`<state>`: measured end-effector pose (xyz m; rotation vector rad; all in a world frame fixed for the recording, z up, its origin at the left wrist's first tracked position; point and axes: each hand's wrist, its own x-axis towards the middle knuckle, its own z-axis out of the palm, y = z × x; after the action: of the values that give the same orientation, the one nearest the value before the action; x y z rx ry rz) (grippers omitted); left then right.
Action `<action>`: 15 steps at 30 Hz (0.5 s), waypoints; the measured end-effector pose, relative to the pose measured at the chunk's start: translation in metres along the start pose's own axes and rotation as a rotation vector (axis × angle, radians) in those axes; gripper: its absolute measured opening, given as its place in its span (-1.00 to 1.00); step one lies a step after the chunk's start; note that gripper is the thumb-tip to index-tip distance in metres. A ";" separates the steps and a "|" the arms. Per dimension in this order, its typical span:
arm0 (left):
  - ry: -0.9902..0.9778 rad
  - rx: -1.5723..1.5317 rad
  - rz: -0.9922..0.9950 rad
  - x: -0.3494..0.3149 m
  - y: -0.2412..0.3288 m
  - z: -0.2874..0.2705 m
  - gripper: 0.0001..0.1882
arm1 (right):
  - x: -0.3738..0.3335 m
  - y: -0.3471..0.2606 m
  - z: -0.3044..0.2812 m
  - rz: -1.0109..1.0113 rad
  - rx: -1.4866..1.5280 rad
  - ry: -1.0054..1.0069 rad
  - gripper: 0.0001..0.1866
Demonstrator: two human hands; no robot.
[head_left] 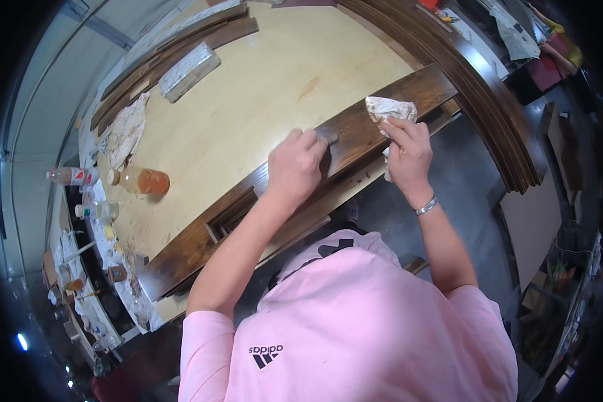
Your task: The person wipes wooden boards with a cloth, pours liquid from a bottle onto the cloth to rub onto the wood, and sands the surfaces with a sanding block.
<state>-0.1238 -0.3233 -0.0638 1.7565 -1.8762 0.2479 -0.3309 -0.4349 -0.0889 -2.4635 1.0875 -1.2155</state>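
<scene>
1. Along near edge of desk (261, 87): brown wooden plank (356, 134), slanted lengthwise, near-left to far-right.
2. Over plank's middle: left grip (295, 164), curled at small grey piece (332, 139); can't tell if clamped on it.
3. Nearer plank's far-right end: right grip (409, 153), clamped on white cloth (391, 108).

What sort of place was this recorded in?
Probably a woodworking or finishing workshop: a long brown wooden piece lies along the near side of a pale worktable, long dark mouldings sit at upper right, and a bottle of amber liquid is at left.
</scene>
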 end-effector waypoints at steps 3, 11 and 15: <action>0.003 -0.042 0.023 0.002 0.008 0.005 -0.80 | 0.000 -0.001 0.003 0.012 0.004 0.006 -0.62; -0.029 -0.107 0.096 0.016 0.019 0.014 -0.78 | -0.019 0.005 -0.014 0.058 0.139 0.038 -0.66; -0.064 -0.179 0.148 0.045 0.027 0.031 -0.77 | -0.060 0.011 -0.034 0.166 0.172 0.035 -0.70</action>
<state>-0.1582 -0.3739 -0.0608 1.5262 -2.0107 0.0761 -0.3858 -0.3965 -0.1088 -2.1866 1.1212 -1.2487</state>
